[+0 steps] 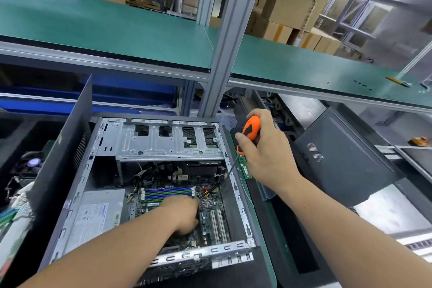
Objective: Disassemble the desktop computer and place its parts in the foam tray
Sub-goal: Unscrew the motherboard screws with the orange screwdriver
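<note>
An open desktop case [236,194] lies on its side in front of me, showing the green motherboard [210,217], blue and green memory slots [167,193], a silver drive cage [163,140] and the power supply [93,215]. My left hand [184,213] reaches down onto the motherboard, fingers bent against the board; whether it holds anything is hidden. My right hand [266,147] grips an orange-handled screwdriver [251,127] above the case's right edge, its shaft angled down into the case. A black foam tray [289,248] lies to the right, with a green memory stick [245,166] in it.
The removed side panel [63,161] leans upright against the case's left side. Left of it a cooler fan [34,162] and cables lie in black foam. Another dark case panel [341,159] rests at the right. A green shelf [117,25] and an aluminium post [224,37] stand behind.
</note>
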